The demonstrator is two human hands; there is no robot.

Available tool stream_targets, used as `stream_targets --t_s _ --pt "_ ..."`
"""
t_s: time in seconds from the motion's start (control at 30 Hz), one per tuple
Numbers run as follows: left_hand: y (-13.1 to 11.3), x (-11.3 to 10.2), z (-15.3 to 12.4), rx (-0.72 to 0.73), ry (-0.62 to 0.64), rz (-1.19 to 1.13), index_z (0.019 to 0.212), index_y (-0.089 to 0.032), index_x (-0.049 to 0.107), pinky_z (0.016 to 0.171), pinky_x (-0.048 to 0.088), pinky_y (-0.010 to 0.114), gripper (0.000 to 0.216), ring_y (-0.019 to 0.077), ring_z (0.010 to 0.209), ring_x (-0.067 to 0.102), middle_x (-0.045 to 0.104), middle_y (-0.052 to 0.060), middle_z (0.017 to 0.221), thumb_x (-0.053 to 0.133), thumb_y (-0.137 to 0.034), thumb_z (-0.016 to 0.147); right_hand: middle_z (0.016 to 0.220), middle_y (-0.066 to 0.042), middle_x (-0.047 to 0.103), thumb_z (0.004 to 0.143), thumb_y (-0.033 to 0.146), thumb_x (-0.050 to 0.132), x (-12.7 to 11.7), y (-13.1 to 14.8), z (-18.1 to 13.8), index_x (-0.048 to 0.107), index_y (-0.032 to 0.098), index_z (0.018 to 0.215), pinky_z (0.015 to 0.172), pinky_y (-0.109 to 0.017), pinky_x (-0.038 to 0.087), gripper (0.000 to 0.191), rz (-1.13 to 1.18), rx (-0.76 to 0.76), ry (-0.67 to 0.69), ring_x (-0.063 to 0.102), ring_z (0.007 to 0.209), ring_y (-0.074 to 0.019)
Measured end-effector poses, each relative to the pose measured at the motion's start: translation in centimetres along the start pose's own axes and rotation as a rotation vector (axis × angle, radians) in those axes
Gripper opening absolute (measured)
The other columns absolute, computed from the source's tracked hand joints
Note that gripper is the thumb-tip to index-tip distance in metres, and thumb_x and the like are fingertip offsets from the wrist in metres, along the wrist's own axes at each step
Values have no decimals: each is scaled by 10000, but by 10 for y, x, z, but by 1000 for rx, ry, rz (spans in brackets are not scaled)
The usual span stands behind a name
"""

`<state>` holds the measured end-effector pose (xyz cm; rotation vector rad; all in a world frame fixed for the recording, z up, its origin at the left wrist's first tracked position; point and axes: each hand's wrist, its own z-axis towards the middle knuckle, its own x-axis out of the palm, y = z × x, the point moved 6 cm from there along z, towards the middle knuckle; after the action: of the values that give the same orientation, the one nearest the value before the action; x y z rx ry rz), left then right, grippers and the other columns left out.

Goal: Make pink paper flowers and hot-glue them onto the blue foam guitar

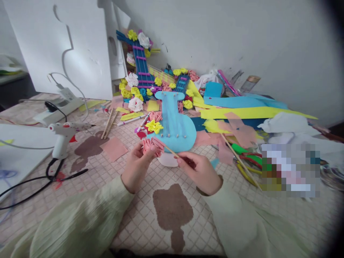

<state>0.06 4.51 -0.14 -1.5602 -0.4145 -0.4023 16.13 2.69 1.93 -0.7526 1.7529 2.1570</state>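
Between the thumb and fingers of my left hand (140, 165) is a pink crepe-paper flower (153, 146). My right hand (198, 168) pinches a thin wooden stick (171, 149), whose far end reaches the flower. Just beyond both hands stands a light-blue guitar-shaped cutout (185, 130) with strings and small pegs. A yellow paper flower (154, 126) sits at its left edge, with more pink paper behind it. Part of the cutout's lower left edge is hidden by the pink flower.
A white glue gun (61, 138) with a black cord stands at left, near a power strip (57, 107). Decorated dark-blue guitar shapes (143, 68) lean at the back. Paper strips (249, 113), pliers (248, 172) and another stick (240, 161) lie at right. A pink paper square (114, 149) is left of my hands.
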Motion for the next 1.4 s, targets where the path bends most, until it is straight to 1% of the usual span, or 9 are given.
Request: stream_targets --t_s 0.17,0.3,0.37,0.5,0.67,0.9,1.03,1.23,1.4 --pt "-4 -5 2 -6 -52 -80 813 -149 585 651 451 183 185 73 689 555 610 -6 764 653 -267 689 570 5 540 736 331 554 -12 -3 1 622 165 737 468 -229 372 179 3 46 -66 443 493 -98" --pt "1 5 -5 -80 89 -21 747 -142 562 478 396 173 236 59 507 475 545 -23 608 645 -353 686 682 19 486 684 353 623 -16 7 -2 596 180 819 377 -209 266 221 139 -30 -110 292 413 -38" --pt "7 10 -10 -121 177 27 755 -138 553 462 382 185 283 66 487 467 541 -17 596 663 -381 660 776 7 490 681 342 637 -12 14 -5 585 194 848 368 -211 247 230 183 -112 -89 257 409 -22" --pt "18 11 -14 -147 261 135 834 -151 558 526 394 210 303 86 553 499 566 -2 664 652 -389 672 880 -17 518 662 333 665 -5 19 -9 578 209 867 372 -215 271 255 180 -181 -96 280 423 -22" --pt "24 10 -15 -177 305 169 816 -149 554 533 380 210 268 82 557 476 537 -7 646 617 -386 709 845 -12 541 640 305 690 -2 23 -10 572 205 820 403 -215 326 237 151 -225 -107 336 449 -36" --pt "19 16 -18 -237 289 73 747 -131 553 491 360 196 280 72 521 463 525 -8 611 665 -373 661 816 -3 525 633 311 697 1 14 -8 562 196 798 388 -212 287 242 264 -108 -43 326 432 -26" --pt "19 20 -20 -279 306 -6 702 -122 556 453 336 181 275 61 493 446 512 -9 583 664 -372 662 794 -8 538 642 313 690 2 15 -8 576 188 792 405 -219 295 226 261 -125 -31 321 445 -38" --pt "21 23 -23 -303 331 15 673 -117 528 446 324 181 289 54 468 434 505 -20 554 665 -371 662 744 -8 545 616 258 713 2 15 -8 597 185 764 432 -216 333 202 269 -160 -38 378 492 -61" --pt "20 20 -23 -316 319 64 730 -115 532 471 341 192 316 67 498 457 532 -10 601 685 -375 634 745 -4 542 626 284 697 7 11 -7 599 183 788 407 -212 297 215 404 -48 37 335 446 -41"
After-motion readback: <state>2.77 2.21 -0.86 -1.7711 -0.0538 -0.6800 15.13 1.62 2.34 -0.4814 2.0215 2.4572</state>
